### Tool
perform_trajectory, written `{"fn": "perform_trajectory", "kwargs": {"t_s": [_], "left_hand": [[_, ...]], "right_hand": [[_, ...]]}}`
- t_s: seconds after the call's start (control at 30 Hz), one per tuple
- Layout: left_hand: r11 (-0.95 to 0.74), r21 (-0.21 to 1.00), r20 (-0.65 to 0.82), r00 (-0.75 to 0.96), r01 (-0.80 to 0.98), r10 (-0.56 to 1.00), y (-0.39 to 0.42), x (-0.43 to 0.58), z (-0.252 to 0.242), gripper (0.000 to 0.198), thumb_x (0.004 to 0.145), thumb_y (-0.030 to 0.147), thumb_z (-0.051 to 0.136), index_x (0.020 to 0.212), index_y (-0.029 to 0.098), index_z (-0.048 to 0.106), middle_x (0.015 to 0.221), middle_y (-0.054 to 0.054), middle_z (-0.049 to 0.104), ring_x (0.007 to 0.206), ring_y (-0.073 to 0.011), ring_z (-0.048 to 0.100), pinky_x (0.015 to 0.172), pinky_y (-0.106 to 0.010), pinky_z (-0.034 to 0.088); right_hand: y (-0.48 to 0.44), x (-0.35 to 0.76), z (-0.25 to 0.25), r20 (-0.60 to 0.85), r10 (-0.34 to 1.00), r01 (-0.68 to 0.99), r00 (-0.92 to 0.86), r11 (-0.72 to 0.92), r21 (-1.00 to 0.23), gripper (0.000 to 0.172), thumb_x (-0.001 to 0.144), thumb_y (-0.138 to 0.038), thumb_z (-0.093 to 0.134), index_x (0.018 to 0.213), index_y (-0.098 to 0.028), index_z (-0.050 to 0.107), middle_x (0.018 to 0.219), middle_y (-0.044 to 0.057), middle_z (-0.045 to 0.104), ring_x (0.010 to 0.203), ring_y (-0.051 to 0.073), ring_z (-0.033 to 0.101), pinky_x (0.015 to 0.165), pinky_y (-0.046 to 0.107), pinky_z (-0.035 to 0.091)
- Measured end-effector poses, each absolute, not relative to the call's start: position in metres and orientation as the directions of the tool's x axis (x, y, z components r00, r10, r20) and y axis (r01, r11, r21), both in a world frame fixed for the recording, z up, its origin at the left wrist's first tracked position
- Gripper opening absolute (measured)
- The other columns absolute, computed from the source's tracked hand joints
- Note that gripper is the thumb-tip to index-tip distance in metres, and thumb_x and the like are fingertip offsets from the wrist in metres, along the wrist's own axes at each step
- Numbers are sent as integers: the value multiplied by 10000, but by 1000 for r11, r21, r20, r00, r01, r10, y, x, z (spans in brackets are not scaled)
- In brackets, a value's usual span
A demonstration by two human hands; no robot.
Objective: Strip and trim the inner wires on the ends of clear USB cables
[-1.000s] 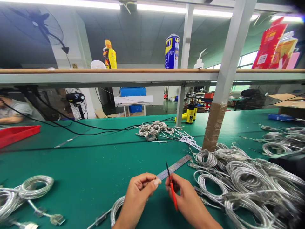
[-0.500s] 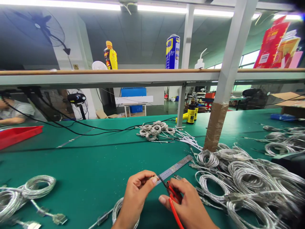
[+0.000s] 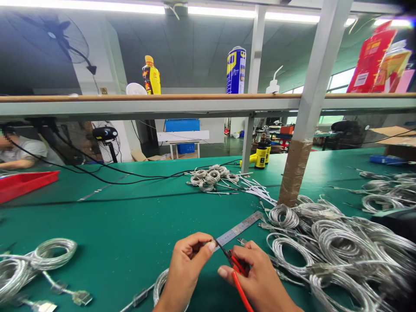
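My left hand (image 3: 190,262) pinches the thin dark wire end of a cable between thumb and forefinger. A clear silvery cable (image 3: 159,284), coiled, lies on the bench partly under my left wrist. In my right hand (image 3: 260,279) is a pair of red-handled cutting pliers (image 3: 240,289), their jaws pointing up and left at the wire near my left fingertips. Whether the jaws touch the wire is too small to tell. Just beyond both hands, a steel ruler (image 3: 238,231) lies slantwise on the green bench (image 3: 123,221).
A large heap of coiled cables (image 3: 338,242) fills the right side. More coils with USB plugs (image 3: 53,251) lie at the left. Farther back are a small cable pile (image 3: 211,177), a yellow heat gun (image 3: 261,155), a taped post (image 3: 294,173) and a red tray (image 3: 29,185).
My right hand and the pliers have shifted very slightly down and right. My left hand keeps nearly the same place and grip.
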State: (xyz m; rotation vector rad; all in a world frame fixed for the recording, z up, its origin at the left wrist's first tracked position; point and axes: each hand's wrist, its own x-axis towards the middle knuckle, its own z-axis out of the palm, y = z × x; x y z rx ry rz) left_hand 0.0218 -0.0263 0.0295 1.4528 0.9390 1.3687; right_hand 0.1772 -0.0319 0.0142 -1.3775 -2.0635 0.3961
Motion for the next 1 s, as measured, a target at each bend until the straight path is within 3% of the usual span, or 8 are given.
{"fn": "perform_trajectory", "kwargs": {"t_s": [0.23, 0.57, 0.77, 0.9, 1.0], "left_hand": [[-302, 952, 305, 100, -48, 947, -27, 22, 28, 149, 730, 278, 592, 647, 156, 614, 590, 35, 500, 567, -90, 398, 533, -168, 336], [-268, 960, 276, 106, -80, 955, -27, 23, 28, 138, 734, 257, 591, 650, 149, 614, 595, 30, 499, 571, -91, 393, 538, -174, 330], [-150, 984, 159, 108, -95, 981, -22, 24, 27, 214, 703, 335, 609, 665, 125, 605, 467, 67, 382, 438, -53, 273, 407, -164, 211], [-35, 993, 54, 170, -116, 984, -17, 24, 24, 298, 690, 417, 595, 703, 119, 588, 429, 70, 433, 312, -18, 235, 328, -163, 130], [0, 990, 30, 213, -140, 977, -14, 23, 22, 295, 674, 396, 623, 758, 115, 594, 501, 31, 537, 303, -14, 325, 338, -153, 195]], "right_hand": [[-31, 177, 14, 314, 915, 765, -255, 389, -513, 420, 748, -475, 475, 511, -181, 291, 510, -26, 396, 596, 144, 388, 522, 227, 261], [-31, 175, 9, 417, 877, 793, -240, 424, -436, 458, 775, -520, 433, 476, -185, 347, 458, -22, 401, 515, 129, 397, 485, 225, 257], [-27, 179, 10, 325, 928, 843, -184, 319, -433, 441, 744, -518, 478, 448, -199, 409, 424, -18, 430, 451, 135, 395, 441, 239, 211], [-25, 188, 8, 211, 952, 906, -222, 282, -315, 305, 580, -356, 662, 395, -200, 475, 396, -1, 472, 425, 156, 428, 474, 266, 238], [-23, 193, 7, 197, 952, 906, -235, 288, -311, 63, 539, -183, 661, 511, -193, 605, 532, 37, 590, 551, 208, 526, 558, 295, 311]]}}
